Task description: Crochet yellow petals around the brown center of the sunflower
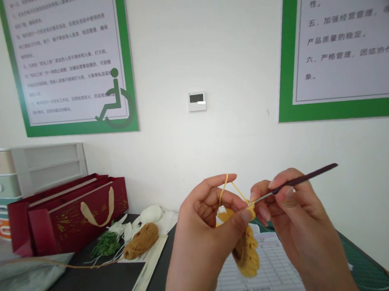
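My left hand pinches the upper edge of a yellow crocheted piece between thumb and fingers. The piece hangs down below the thumb, its scalloped rim facing right and a browner part toward its middle. A strand of yellow yarn loops over my raised left index finger and runs down to the work. In my right hand is a crochet hook with a dark handle and thin metal shaft, held like a pen. Its tip meets the yellow stitches beside my left thumb; the hook's very end is hidden there.
Printed sheets lie under my hands on a green cutting mat. To the left are a brown yarn ball, green yarn, white yarn, a ruler, dark red gift bags and a drawer unit.
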`<state>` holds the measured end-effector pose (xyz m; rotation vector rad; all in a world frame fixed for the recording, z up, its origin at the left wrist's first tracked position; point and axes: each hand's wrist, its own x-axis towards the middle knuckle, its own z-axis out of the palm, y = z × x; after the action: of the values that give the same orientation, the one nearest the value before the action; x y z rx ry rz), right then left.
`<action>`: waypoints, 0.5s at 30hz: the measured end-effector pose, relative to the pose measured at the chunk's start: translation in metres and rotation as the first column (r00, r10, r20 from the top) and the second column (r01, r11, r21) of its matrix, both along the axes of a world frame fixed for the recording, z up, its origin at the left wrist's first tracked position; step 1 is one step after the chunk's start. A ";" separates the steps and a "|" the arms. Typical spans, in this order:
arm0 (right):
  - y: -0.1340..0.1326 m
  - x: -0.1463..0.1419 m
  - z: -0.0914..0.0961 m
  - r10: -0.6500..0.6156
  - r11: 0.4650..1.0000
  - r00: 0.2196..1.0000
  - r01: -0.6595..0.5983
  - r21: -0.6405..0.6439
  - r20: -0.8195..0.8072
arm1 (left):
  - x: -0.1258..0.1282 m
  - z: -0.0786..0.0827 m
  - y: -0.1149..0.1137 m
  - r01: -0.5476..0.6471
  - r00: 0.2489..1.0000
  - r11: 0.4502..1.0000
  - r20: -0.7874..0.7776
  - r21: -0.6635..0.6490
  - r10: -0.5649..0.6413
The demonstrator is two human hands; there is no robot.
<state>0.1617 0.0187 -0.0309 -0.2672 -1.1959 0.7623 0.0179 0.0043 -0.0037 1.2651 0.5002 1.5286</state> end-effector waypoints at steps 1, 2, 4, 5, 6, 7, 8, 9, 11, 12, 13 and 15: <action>0.000 0.000 0.000 0.017 1.000 1.000 -0.017 -0.006 -0.005 | 0.000 0.000 0.000 0.003 1.000 1.000 0.003 0.006 -0.003; 0.000 0.000 0.000 0.038 0.999 0.999 -0.038 -0.008 -0.009 | 0.000 0.000 0.000 0.012 1.000 1.000 0.006 0.008 -0.012; 0.000 0.001 0.001 0.081 0.997 0.997 -0.081 -0.001 -0.008 | -0.001 0.001 -0.001 0.039 0.999 0.999 0.012 -0.001 -0.039; 0.000 0.002 0.000 0.095 0.995 0.995 -0.095 0.008 0.002 | -0.002 0.001 -0.001 0.054 0.998 0.998 0.014 -0.012 -0.054; 0.000 0.003 0.000 0.101 0.995 0.995 -0.101 0.021 0.015 | -0.002 0.002 -0.001 0.068 0.998 0.997 0.017 -0.027 -0.067; 0.000 0.005 0.000 0.096 0.994 0.995 -0.097 0.040 0.031 | -0.003 0.002 -0.001 0.077 0.997 0.996 0.018 -0.040 -0.076; 0.001 0.007 -0.001 0.081 0.994 0.995 -0.084 0.065 0.050 | -0.003 0.002 -0.002 0.082 0.997 0.995 0.016 -0.048 -0.081; 0.001 0.009 -0.001 0.060 0.993 0.995 -0.068 0.096 0.078 | -0.004 0.002 -0.002 0.083 0.996 0.995 0.013 -0.050 -0.083; 0.000 0.013 -0.002 0.004 0.985 0.988 -0.030 0.170 0.153 | -0.004 0.002 -0.002 0.071 0.997 0.996 0.004 -0.052 -0.071; -0.001 0.015 -0.002 -0.033 0.978 0.982 -0.006 0.207 0.184 | -0.003 0.001 -0.003 0.062 0.998 0.997 0.002 -0.052 -0.062; -0.002 0.016 -0.002 -0.074 0.971 0.976 0.024 0.239 0.205 | -0.003 0.001 -0.003 0.055 0.998 0.997 0.003 -0.054 -0.055; -0.006 0.018 -0.003 -0.165 0.953 0.964 0.102 0.285 0.207 | -0.002 0.001 -0.004 0.051 0.999 0.997 0.007 -0.063 -0.051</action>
<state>0.1794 0.0129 -0.0335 -0.2093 -1.4693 0.4478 0.0162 0.0005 -0.0028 1.2157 0.5053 1.4627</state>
